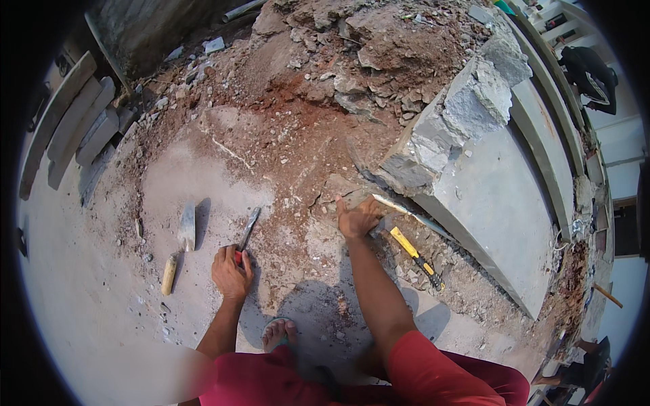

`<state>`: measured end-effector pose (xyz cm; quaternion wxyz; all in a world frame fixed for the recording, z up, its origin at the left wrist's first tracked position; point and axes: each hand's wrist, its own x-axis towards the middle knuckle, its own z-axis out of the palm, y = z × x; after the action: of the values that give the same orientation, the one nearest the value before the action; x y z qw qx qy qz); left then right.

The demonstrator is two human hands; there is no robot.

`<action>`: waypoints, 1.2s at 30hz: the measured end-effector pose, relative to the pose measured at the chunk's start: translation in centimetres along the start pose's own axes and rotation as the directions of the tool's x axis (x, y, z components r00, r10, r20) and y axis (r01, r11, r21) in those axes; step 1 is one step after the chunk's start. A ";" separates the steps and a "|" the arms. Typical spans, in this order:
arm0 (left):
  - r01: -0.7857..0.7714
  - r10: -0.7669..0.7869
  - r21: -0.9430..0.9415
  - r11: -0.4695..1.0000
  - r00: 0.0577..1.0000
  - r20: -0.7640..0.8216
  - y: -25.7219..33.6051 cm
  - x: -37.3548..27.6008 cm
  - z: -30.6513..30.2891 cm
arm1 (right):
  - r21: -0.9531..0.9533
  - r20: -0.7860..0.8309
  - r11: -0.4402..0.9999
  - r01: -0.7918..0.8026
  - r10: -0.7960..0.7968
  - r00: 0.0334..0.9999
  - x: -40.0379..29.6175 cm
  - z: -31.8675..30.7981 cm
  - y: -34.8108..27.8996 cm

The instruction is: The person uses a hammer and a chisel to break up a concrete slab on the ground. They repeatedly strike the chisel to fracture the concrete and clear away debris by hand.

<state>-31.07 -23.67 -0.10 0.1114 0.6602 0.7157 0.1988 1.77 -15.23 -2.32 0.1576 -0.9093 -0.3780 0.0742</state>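
My left hand (232,273) grips the red handle of a chisel-like tool (250,227), whose metal blade points up and away over the dusty ground. To its left lies a pointing trowel (188,228) with a wooden handle. My right hand (357,218) reaches to the rubble with its fingers spread, at the near end of a thin pale strip (401,206); whether the fingers grip the strip is unclear. A yellow and black tool handle (414,254) lies on the ground to the right of that hand.
Broken concrete (436,132) and a large slab (497,203) stand at the right. A heap of red earth and rubble (365,61) rises ahead. Stone or concrete pieces (66,122) lean at the far left. Other people (589,76) are at the right edge.
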 end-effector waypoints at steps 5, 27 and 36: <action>-0.008 0.008 -0.004 1.000 0.999 -0.032 0.5 0.5 0.3 | 0.081 -0.020 0.997 -0.010 0.012 1.000 1.2 0.6 -0.5; -0.009 0.010 -0.007 1.000 0.996 0.092 -1.5 2.3 1.2 | 0.149 0.158 0.911 -0.384 0.361 0.919 1.7 1.8 -3.1; 0.025 -0.026 0.011 1.000 0.997 0.073 0.1 1.9 1.2 | 0.173 0.079 0.959 -0.224 0.213 0.974 1.7 -0.5 -2.4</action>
<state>-30.67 -21.61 -0.90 0.1365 0.6584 0.7205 0.1696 1.44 -12.55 -1.06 0.2187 -0.9248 -0.2716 0.1521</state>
